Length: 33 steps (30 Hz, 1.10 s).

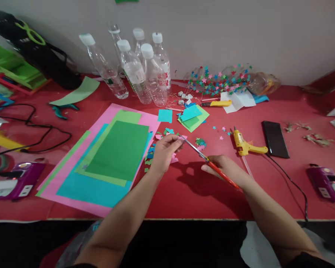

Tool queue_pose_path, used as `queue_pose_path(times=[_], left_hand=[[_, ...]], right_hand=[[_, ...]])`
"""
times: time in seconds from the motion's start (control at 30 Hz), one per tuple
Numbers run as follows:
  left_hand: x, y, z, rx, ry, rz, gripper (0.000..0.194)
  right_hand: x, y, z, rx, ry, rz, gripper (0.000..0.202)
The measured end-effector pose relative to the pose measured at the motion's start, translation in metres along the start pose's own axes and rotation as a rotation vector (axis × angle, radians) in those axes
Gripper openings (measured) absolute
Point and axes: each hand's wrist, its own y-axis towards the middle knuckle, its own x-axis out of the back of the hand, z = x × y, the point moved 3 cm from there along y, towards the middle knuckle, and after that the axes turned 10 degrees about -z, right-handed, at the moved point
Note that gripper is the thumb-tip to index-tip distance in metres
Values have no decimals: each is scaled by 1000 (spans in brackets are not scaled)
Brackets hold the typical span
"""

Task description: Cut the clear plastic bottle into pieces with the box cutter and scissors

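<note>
My right hand (225, 167) is closed on a pair of scissors (222, 174) with red-orange handles. The blades point up and left toward my left hand (165, 150), which pinches a small piece of pink paper (182, 137) at the blade tips. Under and around my left hand lie paper scraps (150, 152) in blue, green and pink. A small heap of cut paper stars (201, 143) sits just right of the blades. My left fingers partly hide the pink piece, so its outline is hard to make out.
Coloured paper sheets (117, 149) are stacked at left. Several plastic bottles (134, 74) stand by the wall, with a star-covered bottle (220, 80) lying to their right. A yellow glue gun (244, 143), a phone (275, 139) with a cable, and a yellow cutter (216, 104) lie on the red table.
</note>
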Motion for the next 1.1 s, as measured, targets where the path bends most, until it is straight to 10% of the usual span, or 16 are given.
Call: queue_pose_path(times=[1.1], left_hand=[[-3,-2,-1,30,58,-10,20]], right_hand=[[-5,-3,7,-64,177,63,57]])
